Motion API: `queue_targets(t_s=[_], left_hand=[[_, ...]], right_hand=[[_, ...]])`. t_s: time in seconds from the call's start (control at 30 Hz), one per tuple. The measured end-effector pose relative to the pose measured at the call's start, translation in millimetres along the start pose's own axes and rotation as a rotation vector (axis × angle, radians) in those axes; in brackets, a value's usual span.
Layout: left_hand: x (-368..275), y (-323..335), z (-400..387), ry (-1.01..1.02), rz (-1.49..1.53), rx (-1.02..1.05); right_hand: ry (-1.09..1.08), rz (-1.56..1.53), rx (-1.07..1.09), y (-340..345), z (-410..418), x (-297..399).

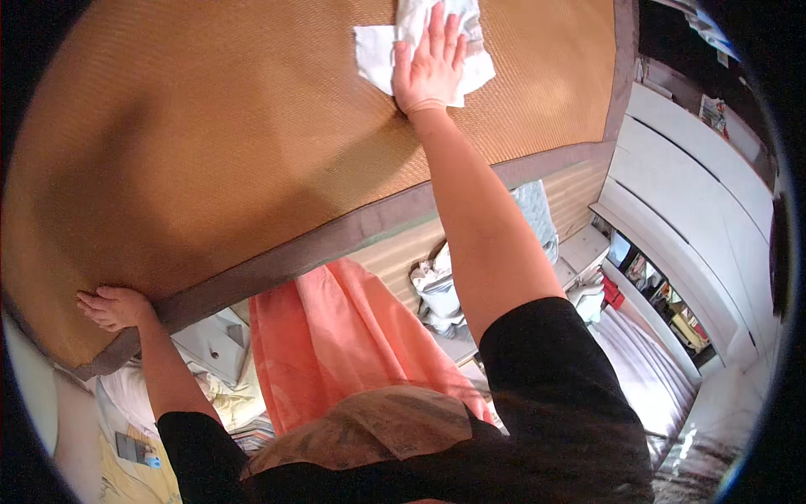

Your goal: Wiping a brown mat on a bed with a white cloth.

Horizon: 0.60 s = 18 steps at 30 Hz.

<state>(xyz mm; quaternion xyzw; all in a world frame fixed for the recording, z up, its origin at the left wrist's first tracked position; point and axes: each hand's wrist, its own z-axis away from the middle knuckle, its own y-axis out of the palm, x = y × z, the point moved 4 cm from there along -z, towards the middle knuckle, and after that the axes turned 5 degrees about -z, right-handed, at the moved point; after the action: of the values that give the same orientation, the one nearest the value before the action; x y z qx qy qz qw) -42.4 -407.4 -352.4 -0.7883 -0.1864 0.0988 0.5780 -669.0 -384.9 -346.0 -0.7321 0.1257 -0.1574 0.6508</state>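
A large brown woven mat (271,145) with a grey-brown cloth border (378,214) fills the upper part of the view. My right hand (431,72) lies flat, fingers spread, on a white cloth (376,57) pressed against the mat near the top. The cloth is partly folded and sticks out on both sides of the palm. At the lower left, my left hand (116,309) rests on the mat close to its border, with nothing seen in it. The underside of that hand is hidden.
A coral-pink blanket (340,334) hangs below the mat's edge. Crumpled clothes (441,293) and a light-blue quilted pad (535,211) lie beyond the border. White cabinets (680,170) stand at the right. A grey plastic object (217,343) and bedding (242,397) are at the lower left.
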Motion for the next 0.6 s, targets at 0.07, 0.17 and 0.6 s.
queue_targets(t_s=[0.07, 0.17, 0.6], left_hand=[[-6, -2, 3, 0.030, -0.017, -0.010], [-2, -8, 2, 0.101, -0.086, -0.033], [-341, -91, 102, 0.835, 0.320, 0.355]], right_hand=[[-0.006, -0.001, 0.027, -2, 0, -3], [0.009, -0.073, 0.028, -10, 0, -2], [0.027, -0.289, -0.035, 9, 6, -14]])
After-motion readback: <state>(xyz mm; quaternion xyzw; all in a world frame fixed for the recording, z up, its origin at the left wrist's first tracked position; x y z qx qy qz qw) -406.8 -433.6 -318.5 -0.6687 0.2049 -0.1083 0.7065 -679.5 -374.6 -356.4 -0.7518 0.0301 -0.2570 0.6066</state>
